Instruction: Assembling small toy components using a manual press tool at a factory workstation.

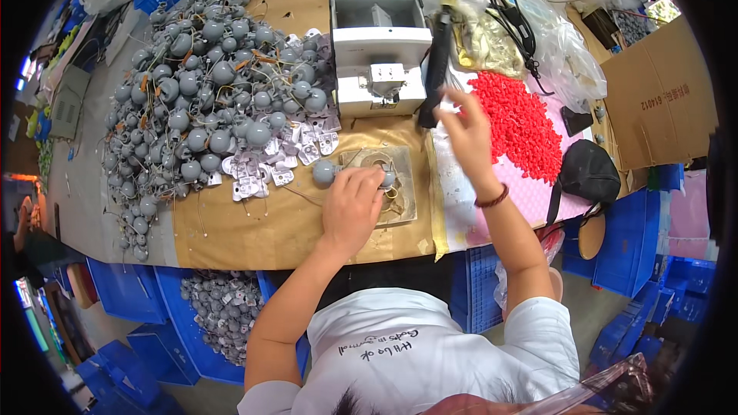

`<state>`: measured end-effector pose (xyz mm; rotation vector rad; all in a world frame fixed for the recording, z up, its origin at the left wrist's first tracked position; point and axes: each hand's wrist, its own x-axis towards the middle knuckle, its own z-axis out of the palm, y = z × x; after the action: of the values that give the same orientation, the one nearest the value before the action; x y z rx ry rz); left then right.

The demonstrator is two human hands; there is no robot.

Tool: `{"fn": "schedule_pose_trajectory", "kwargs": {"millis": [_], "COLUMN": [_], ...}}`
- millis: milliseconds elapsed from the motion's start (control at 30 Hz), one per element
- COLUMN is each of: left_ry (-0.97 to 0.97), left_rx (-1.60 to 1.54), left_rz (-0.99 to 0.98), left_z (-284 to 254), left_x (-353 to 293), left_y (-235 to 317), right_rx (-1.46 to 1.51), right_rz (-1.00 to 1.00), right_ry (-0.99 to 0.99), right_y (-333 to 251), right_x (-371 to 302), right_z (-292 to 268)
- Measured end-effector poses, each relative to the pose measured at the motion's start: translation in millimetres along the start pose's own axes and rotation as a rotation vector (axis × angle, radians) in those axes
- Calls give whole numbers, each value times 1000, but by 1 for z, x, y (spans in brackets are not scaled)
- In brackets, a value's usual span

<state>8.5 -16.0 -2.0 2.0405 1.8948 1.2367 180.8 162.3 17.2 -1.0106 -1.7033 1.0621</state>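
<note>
My left hand (352,211) is closed over a grey part with rounded ball-like ends (326,173). The part lies across a square, light-coloured fixture block (400,207) on the bench, and my fingers hide its middle. Raised on the right, my right hand (469,132) has its fingers apart. Its fingertips are close to the lower end of a black, stick-shaped hanging tool (438,61); whether they touch it I cannot tell. Behind the fixture stands a white and grey machine (382,54) with an open top tray.
A large heap of grey ball-ended parts with wires (207,100) covers the left of the bench, with pale metal brackets (265,165) beside it. Small red pieces (519,127) lie on the right, near a black pouch (588,173) and a cardboard box (661,96). Blue crates (127,288) stand below.
</note>
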Motion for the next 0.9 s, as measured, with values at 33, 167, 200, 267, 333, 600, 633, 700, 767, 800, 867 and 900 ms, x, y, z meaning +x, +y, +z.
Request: {"fn": "schedule_pose_trajectory", "kwargs": {"millis": [33, 167, 200, 267, 333, 600, 633, 700, 767, 800, 867, 900], "left_ry": [0, -27, -31, -39, -40, -1095, -1228, -1138, -822, -670, -404, -315], "left_rx": [2, 8, 1, -13, -50, 57, 12, 10, 193, 277, 411, 429], "left_rz": [0, -11, -16, -26, -28, -375, -469, -548, -400, -334, -219, -175], "left_z": [1, -2, -2, -3, -6, -192, -213, -231, -220, -205, -169, -151], "left_x": [0, 2, 3, 4, 2, -67, -76, -85, -80, -73, -54, -45], "left_y": [0, 4, 4, 4, 3, -7, -13, -14, -17, -20, -33, -42], "right_rx": [-60, -120, -97, 113, 260, -28, -131, -411, -645, -749, -886, -956], "right_rz": [-127, -254, -265, -111, 37, -34, -78, -130, -314, -385, -455, -473], "right_ry": [-172, -375, -326, -239, -274, -704, -639, -476, -386, -373, -409, -438], "right_y": [-2, -6, -12, -24, -34, -16, -8, 3, 17, 23, 33, 38], "right_x": [-14, -42, -41, -32, -28, -19, -17, -6, 6, 12, 23, 28], "right_z": [6, 29, 33, 41, 44, -23, -35, -54, -69, -73, -73, -74]}}
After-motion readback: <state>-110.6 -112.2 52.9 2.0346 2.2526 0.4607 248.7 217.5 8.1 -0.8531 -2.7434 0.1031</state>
